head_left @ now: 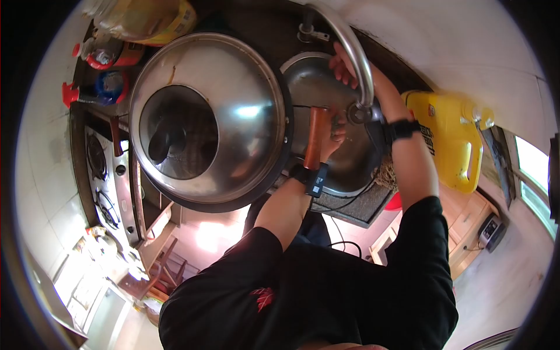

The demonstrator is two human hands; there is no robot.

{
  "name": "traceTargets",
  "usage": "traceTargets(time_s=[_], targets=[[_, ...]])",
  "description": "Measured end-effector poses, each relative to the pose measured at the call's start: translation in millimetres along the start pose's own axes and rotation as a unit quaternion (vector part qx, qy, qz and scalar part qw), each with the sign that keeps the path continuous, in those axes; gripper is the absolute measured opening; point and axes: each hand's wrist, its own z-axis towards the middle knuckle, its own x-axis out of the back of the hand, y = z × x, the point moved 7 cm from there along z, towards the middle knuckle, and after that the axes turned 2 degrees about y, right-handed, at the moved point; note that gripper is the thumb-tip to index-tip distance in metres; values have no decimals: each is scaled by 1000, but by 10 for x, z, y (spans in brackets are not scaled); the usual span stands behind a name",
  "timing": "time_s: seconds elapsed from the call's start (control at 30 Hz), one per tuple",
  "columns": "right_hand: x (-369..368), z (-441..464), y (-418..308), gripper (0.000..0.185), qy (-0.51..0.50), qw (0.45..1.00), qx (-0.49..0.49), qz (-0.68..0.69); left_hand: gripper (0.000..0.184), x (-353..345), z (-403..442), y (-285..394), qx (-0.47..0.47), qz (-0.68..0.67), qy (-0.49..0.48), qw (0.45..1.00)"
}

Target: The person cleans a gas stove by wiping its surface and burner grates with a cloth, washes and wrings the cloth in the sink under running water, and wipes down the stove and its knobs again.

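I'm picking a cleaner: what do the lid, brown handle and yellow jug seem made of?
Lid: polished metal, likely steel, by its bright reflections; window possibly glass, dark and glossy.
Brown handle: likely varnished wood, reddish and glossy.
Yellow jug: probably plastic, smooth, by its moulded grip.

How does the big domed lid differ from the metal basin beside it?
The lid bulges outward, while the basin is hollow. The lid has a dark, round window; the basin shows none. The lid looks larger in this view than the basin, which is partly covered. Both look rounded, metallic and shiny.
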Motion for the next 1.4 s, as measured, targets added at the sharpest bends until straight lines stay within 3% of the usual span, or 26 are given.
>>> traceTargets(time_s=[0.07,0.1,0.2,0.27,0.3,0.4,0.47,0.57,0.67,0.8,0.9,0.97,1.0,1.1,1.13,1.17,1.23,1.3,1.33,1.4], targets=[[-3,-522,131,51,24,997,28,62,29,24,-208,28,-38,56,114,991],[-14,-734,248,46,21,992,35,115,29,2,-245,3,-31,58,112,992],[-95,-1188,709,36,22,995,5,101,36,89,-318,39,-49,113,191,974],[-131,-1609,633,24,134,974,170,-66,38,261,-287,8,-10,149,233,961],[-149,-1806,590,24,139,975,165,-60,38,318,-266,-7,-3,154,236,959],[-69,-2514,36,22,42,982,184,29,35,529,-232,-45,7,143,247,958],[-8,-2993,-248,21,-8,964,256,76,32,611,-198,-43,19,119,157,980],[-65,-3570,-570,20,-148,861,445,197,30,308,-442,-131,31,33,206,978],[-211,-3824,-749,25,-251,759,539,265,23,435,-401,-134,34,32,175,984],[-311,-3978,-875,39,-301,692,587,292,30,413,-444,-202,66,-10,110,992],[-366,-4069,-930,50,-325,662,605,300,31,233,-615,-358,76,-79,149,983],[-423,-4192,-981,43,-395,652,590,267,31,111,-653,-393,76,-32,102,991],[-446,-4230,-985,39,-376,674,570,282,30,112,-740,-449,75,10,63,995],[-569,-4339,-829,31,-346,685,574,284,28,159,-762,-500,112,-32,24,993],[-583,-4283,-708,14,-331,710,536,313,27,117,-809,-532,107,-17,51,993],[-583,-4213,-562,8,-317,732,499,339,27,179,-818,-544,98,-17,45,994],[-568,-3813,-122,31,-291,788,414,351,23,198,-760,-613,192,-103,-3,976],[-563,-3251,478,43,-271,848,303,341,18,134,-819,-675,196,-58,-28,978],[-538,-2973,815,30,-204,856,204,429,20,183,-798,-665,197,-29,-64,978],[-579,-2699,1324,29,14,925,158,346,24,98,-1090,-674,57,121,246,960]])
